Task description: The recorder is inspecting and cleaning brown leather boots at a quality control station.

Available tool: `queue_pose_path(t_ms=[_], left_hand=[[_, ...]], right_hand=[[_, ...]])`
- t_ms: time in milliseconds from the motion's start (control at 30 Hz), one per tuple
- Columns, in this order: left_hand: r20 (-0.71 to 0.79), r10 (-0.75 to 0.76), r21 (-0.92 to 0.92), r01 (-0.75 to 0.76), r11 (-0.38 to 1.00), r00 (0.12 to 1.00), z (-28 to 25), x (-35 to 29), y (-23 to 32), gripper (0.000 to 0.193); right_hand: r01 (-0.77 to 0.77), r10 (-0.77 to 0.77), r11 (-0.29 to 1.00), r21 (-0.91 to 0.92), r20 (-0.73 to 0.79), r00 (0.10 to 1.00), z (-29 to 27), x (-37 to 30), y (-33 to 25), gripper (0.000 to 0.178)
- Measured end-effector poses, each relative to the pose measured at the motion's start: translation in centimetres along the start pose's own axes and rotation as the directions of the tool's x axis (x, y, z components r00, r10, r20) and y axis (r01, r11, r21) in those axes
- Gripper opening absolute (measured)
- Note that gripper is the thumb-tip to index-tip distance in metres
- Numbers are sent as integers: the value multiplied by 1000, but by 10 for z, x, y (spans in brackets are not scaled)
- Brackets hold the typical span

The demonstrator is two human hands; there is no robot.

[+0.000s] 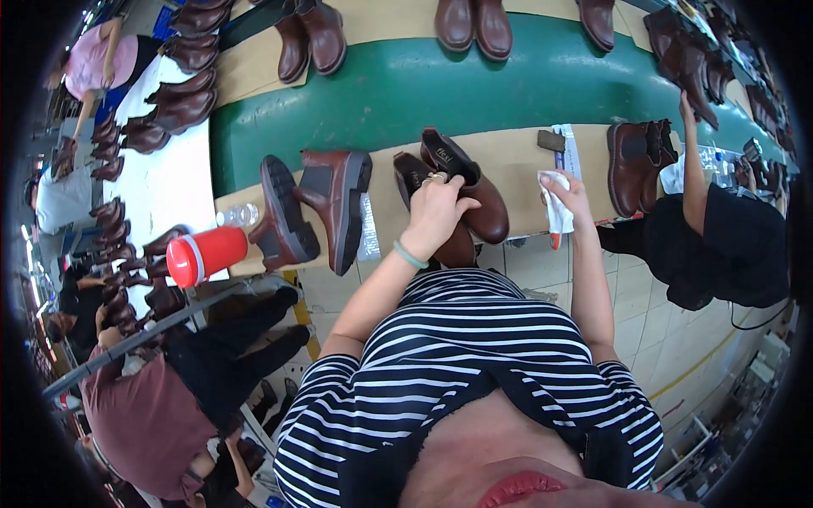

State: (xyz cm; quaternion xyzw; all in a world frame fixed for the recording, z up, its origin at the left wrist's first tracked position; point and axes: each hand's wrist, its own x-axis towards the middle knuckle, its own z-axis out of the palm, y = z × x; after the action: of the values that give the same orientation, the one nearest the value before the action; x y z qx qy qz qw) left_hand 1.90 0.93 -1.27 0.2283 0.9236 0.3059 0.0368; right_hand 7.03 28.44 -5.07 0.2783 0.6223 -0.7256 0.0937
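A pair of brown ankle boots stands in front of me on the cardboard-covered bench edge (517, 157). My left hand (439, 207) reaches over the pair, its fingers closed at the collar of the right-hand boot (487, 212). The other boot of the pair (412, 173) is partly hidden under that hand. To the right, my right hand (572, 203) grips a crumpled white cloth (555, 212). A small orange-red tip (555, 241) pokes out below the cloth; the rest of that object is hidden.
Left of the pair, two brown boots (339, 199) lie with soles showing. A red jug (207, 254) and clear bottle (239, 215) sit farther left. A dark block (551, 140) lies beyond my right hand. More boots (627, 169) stand near a black-clad co-worker (720, 229).
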Motion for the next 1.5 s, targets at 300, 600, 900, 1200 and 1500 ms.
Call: queue_pose_path(t_ms=[300,600,900,1200,1500], left_hand=[[-253,-63,-200,12,980,965,-22,45,-61,51],[-314,-336,-533,128,837,888,0,65,-66,10],[-357,-326,-496,118,860,875,3,65,-68,8],[-455,-209,-376,26,926,865,9,62,-74,9],[-221,-360,-724,94,683,906,-23,0,-96,47]], right_hand=[[359,-302,914,-188,275,913,122,30,-70,27],[390,-336,825,-410,200,920,176,76,-53,17],[417,-384,827,-377,162,909,193,70,-53,18],[402,-370,830,-387,157,915,194,70,-53,18],[271,-148,876,-399,311,939,148,35,-88,22]])
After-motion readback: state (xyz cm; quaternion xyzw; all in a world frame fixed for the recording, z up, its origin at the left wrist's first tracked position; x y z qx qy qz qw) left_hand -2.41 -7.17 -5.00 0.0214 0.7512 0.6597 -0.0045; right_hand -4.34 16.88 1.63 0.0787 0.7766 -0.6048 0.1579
